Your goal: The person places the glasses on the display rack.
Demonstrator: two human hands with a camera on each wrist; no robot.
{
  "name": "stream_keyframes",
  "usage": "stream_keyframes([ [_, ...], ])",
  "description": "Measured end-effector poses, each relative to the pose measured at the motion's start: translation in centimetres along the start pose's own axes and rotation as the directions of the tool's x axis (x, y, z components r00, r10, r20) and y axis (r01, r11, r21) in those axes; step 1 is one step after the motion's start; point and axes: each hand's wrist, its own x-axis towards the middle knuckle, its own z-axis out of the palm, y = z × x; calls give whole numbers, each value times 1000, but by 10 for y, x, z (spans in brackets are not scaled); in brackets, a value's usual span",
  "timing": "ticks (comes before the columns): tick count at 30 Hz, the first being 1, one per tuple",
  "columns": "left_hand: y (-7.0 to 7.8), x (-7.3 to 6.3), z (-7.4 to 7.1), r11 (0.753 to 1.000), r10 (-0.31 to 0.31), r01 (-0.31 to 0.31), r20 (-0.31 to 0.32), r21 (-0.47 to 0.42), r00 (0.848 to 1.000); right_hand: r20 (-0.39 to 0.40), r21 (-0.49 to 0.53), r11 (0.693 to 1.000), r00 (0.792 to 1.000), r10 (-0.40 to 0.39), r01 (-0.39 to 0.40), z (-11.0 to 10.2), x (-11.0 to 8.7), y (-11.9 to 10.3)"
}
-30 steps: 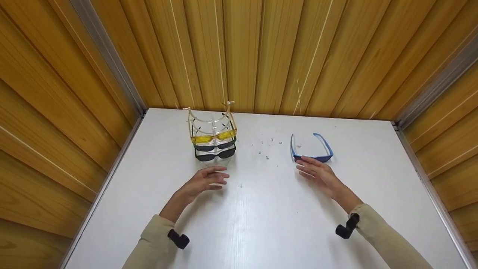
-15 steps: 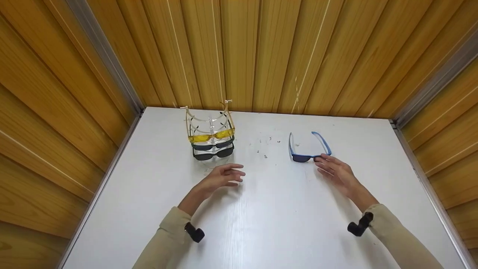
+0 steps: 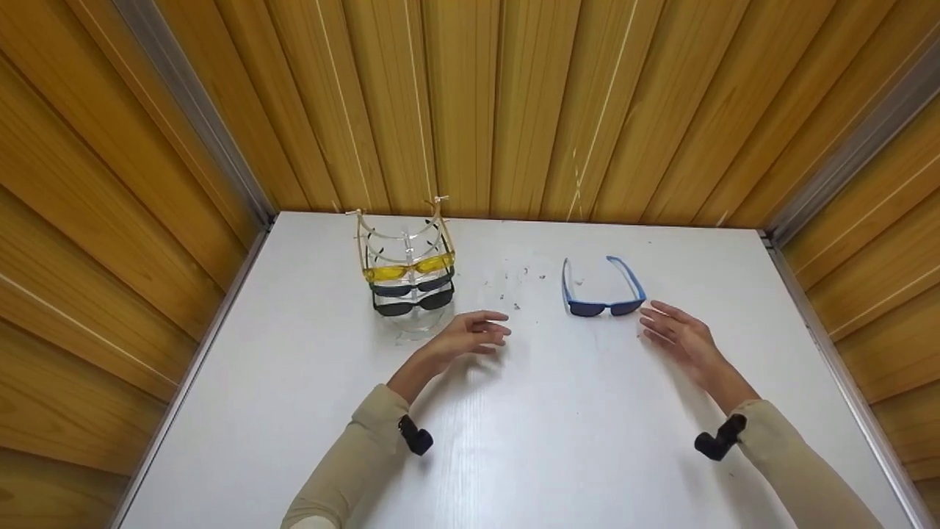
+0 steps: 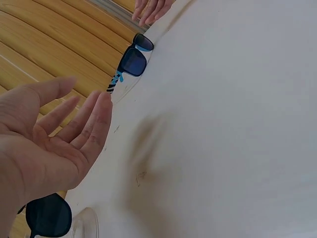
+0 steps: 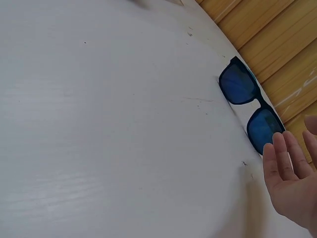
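Note:
Blue-framed sunglasses [image 3: 605,308] with dark lenses rest on the white table, temples unfolded toward the back wall. Just right of them hovers my right hand [image 3: 687,342], fingers loosely extended and holding nothing; in the right wrist view its fingertips overlap the lower lens [image 5: 264,130]. My left hand [image 3: 466,339] hangs over the table between the stand and the sunglasses, relaxed, with nothing in it. To its left, a clear display stand [image 3: 408,246] carries yellow-lensed glasses [image 3: 408,269] on top and two dark pairs, the lowest being black sunglasses [image 3: 415,303].
Small dark specks [image 3: 516,306] lie scattered on the white table [image 3: 514,455] between the stand and the blue sunglasses. Wood-patterned walls [image 3: 470,110] enclose the back and sides, with metal strips along the table's edges.
My right hand has moved right, off the front of the blue sunglasses, which now show fully. My left hand has shifted right and slightly away from me, past the stand's base.

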Motion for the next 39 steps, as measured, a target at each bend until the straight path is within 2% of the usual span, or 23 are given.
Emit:
stream_keyframes([
  [8, -1, 31, 11, 1000, 31, -30, 19, -5, 999, -34, 36, 999, 999, 42, -41, -13, 6, -1],
  [14, 2, 60, 36, 995, 45, -48, -44, -83, 998, -48, 56, 996, 997, 68, -65, -23, 12, -5],
  [20, 4, 82, 60, 992, 10, -25, -121, -124, 993, -46, 131, 988, 995, 85, -78, -24, 18, -9],
  [23, 2, 88, 67, 994, -1, -17, -163, -108, 987, -41, 158, 984, 995, 88, -80, -21, 22, -8],
  [28, -1, 93, 80, 996, -9, -9, -205, -84, 979, -26, 139, 987, 996, 91, -86, -18, 29, -6],
  [33, -3, 98, 89, 992, -17, -13, -242, -122, 970, -11, 137, 987, 997, 80, -78, -17, 34, -4],
  [39, -4, 106, 94, 986, -17, -26, -258, -163, 966, 11, 52, 996, 997, 78, -78, -16, 40, -3],
])
